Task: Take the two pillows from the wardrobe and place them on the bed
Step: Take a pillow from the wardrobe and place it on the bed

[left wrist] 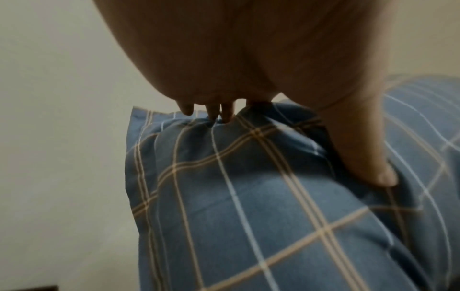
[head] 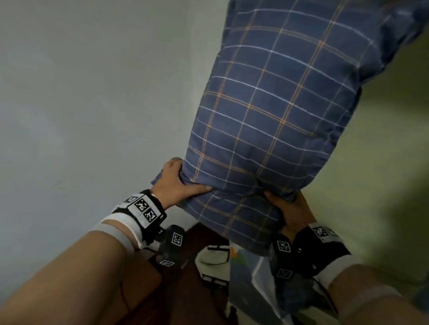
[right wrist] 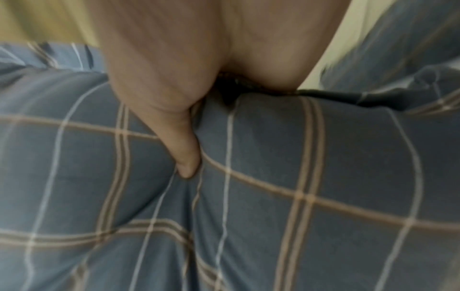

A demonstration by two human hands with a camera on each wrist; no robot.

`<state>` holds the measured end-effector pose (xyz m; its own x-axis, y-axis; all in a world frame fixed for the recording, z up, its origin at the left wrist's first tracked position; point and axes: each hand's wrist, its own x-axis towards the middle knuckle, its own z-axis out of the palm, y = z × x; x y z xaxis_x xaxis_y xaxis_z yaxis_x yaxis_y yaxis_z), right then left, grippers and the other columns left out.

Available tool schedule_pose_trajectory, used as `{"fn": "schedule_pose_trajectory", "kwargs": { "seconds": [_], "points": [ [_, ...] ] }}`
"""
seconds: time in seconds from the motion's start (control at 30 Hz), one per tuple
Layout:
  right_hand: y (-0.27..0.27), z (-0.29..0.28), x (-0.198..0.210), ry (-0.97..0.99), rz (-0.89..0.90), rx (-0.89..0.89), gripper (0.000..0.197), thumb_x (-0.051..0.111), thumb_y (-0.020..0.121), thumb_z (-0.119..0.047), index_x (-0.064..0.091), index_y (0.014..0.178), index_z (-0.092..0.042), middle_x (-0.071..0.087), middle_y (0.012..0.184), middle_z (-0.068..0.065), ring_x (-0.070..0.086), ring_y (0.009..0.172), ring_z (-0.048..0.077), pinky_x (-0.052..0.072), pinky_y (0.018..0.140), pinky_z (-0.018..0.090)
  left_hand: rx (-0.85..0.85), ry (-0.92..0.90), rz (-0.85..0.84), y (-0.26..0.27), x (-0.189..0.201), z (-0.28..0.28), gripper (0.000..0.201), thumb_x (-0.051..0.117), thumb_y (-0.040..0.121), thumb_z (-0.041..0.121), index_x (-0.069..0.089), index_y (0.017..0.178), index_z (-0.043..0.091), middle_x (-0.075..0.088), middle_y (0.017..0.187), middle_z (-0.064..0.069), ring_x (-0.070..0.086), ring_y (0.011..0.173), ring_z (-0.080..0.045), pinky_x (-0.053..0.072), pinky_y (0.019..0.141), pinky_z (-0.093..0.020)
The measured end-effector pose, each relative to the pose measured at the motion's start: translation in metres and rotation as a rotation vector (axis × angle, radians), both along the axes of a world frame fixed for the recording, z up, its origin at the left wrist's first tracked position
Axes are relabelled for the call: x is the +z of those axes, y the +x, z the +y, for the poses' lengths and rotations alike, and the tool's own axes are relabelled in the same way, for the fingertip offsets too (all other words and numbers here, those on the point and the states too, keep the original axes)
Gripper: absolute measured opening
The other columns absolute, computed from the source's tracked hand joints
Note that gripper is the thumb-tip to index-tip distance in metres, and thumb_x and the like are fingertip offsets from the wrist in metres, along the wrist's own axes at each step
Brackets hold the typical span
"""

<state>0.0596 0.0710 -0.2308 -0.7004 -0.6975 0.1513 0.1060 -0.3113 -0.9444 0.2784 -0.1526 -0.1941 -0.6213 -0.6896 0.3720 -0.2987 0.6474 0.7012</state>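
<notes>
A blue checked pillow (head: pixel 267 110) with white and orange lines hangs in the air in front of me, held up by its near edge. My left hand (head: pixel 179 182) grips the near left corner, thumb pressed across the cloth. My right hand (head: pixel 288 207) grips the near right part of the same edge from below. In the left wrist view the fingers (left wrist: pixel 224 112) curl over the pillow (left wrist: pixel 248 206) edge. In the right wrist view the thumb (right wrist: pixel 184 149) digs into the pillow (right wrist: pixel 323 177); the other fingers are hidden behind it. A second pillow is not in view.
A pale grey wall (head: pixel 87 91) fills the left, a yellowish wall (head: pixel 397 161) the right. Below the hands lie a dark wooden surface (head: pixel 187 299), a white object with black trim (head: pixel 212 265) and patterned cloth (head: pixel 251 290).
</notes>
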Motion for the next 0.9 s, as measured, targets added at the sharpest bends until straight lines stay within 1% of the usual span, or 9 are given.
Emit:
{"fn": "schedule_pose_trajectory", "kwargs": {
  "seconds": [0.1, 0.2, 0.23, 0.3, 0.37, 0.47, 0.6, 0.73, 0.9],
  "points": [
    [0.052, -0.047, 0.006, 0.0, 0.038, 0.1, 0.057, 0.081, 0.079, -0.012, 0.063, 0.133, -0.017, 0.073, 0.127, 0.007, 0.069, 0.116, 0.031, 0.052, 0.101, 0.058, 0.187, -0.028, 0.001, 0.081, 0.0, -0.008, 0.114, 0.068, 0.036, 0.093, 0.064, 0.123, 0.02, 0.047, 0.131, -0.003, 0.042, 0.131, -0.017, 0.04, 0.114, -0.034],
    [0.103, -0.093, 0.004, 0.025, 0.069, 0.228, 0.055, 0.082, 0.081, -0.017, 0.064, 0.133, -0.021, 0.071, 0.13, 0.007, 0.066, 0.119, 0.033, 0.05, 0.103, 0.059, 0.324, -0.003, 0.023, 0.165, -0.004, -0.014, 0.121, 0.048, 0.031, 0.104, 0.069, 0.116, 0.02, 0.044, 0.125, -0.006, 0.038, 0.124, -0.013, 0.037, 0.107, -0.022],
    [0.121, -0.108, 0.003, 0.035, 0.099, 0.283, 0.056, 0.082, 0.081, -0.02, 0.063, 0.134, -0.024, 0.071, 0.131, 0.005, 0.066, 0.12, 0.032, 0.05, 0.103, 0.058, 0.335, 0.031, 0.041, 0.192, -0.007, -0.019, 0.127, 0.047, 0.034, 0.104, 0.067, 0.124, 0.017, 0.047, 0.131, -0.006, 0.041, 0.128, -0.015, 0.038, 0.106, -0.019],
    [0.161, -0.137, -0.003, 0.046, 0.145, 0.393, 0.058, 0.078, 0.086, -0.016, 0.058, 0.14, -0.022, 0.069, 0.135, 0.004, 0.065, 0.121, 0.03, 0.05, 0.104, 0.054, 0.308, 0.158, 0.148, 0.244, -0.017, -0.026, 0.125, 0.06, 0.047, 0.094, 0.05, 0.144, 0.015, 0.051, 0.144, -0.004, 0.047, 0.136, -0.019, 0.039, 0.106, -0.014],
    [0.206, -0.167, -0.013, 0.068, 0.151, 0.491, 0.052, 0.073, 0.089, -0.007, 0.06, 0.138, -0.019, 0.071, 0.13, 0.005, 0.069, 0.116, 0.026, 0.051, 0.103, 0.052, 0.319, 0.283, 0.305, 0.292, -0.03, -0.026, 0.122, 0.076, 0.05, 0.081, 0.036, 0.15, 0.022, 0.053, 0.148, -0.005, 0.051, 0.137, -0.022, 0.044, 0.111, -0.032],
    [0.269, -0.211, -0.029, 0.118, 0.184, 0.613, 0.047, 0.076, 0.085, -0.005, 0.065, 0.126, -0.025, 0.074, 0.123, 0.004, 0.072, 0.108, 0.023, 0.053, 0.102, 0.05, 0.411, 0.284, 0.422, 0.351, -0.052, -0.027, 0.106, 0.086, 0.058, 0.063, 0.044, 0.145, 0.02, 0.063, 0.141, -0.002, 0.061, 0.129, -0.02, 0.047, 0.111, -0.048],
    [0.344, -0.276, -0.047, 0.167, 0.28, 0.776, 0.068, 0.084, 0.076, -0.019, 0.059, 0.139, -0.02, 0.071, 0.13, 0.004, 0.067, 0.118, 0.028, 0.049, 0.107, 0.055, 0.541, 0.343, 0.502, 0.424, -0.088, -0.032, 0.079, 0.087, 0.074, 0.035, 0.052, 0.143, 0.021, 0.068, 0.136, -0.005, 0.064, 0.127, -0.025, 0.047, 0.11, -0.054],
    [0.424, -0.343, -0.068, 0.134, 0.403, 0.952, 0.063, 0.079, 0.083, -0.014, 0.055, 0.141, -0.018, 0.068, 0.134, 0.005, 0.063, 0.123, 0.027, 0.045, 0.111, 0.054, 0.85, 0.309, 0.502, 0.493, -0.111, -0.031, 0.077, 0.084, 0.073, 0.036, 0.056, 0.141, 0.013, 0.069, 0.135, -0.005, 0.065, 0.125, -0.023, 0.047, 0.11, -0.052],
    [0.527, -0.399, -0.076, 0.082, 0.489, 1.198, 0.056, 0.075, 0.087, -0.013, 0.053, 0.139, -0.019, 0.065, 0.134, 0.004, 0.06, 0.125, 0.025, 0.043, 0.114, 0.048, 1.152, 0.326, 0.59, 0.555, -0.114, -0.014, 0.066, 0.083, 0.073, 0.036, 0.064, 0.132, 0.015, 0.072, 0.128, -0.007, 0.069, 0.119, -0.026, 0.049, 0.108, -0.054]
  ]
}}
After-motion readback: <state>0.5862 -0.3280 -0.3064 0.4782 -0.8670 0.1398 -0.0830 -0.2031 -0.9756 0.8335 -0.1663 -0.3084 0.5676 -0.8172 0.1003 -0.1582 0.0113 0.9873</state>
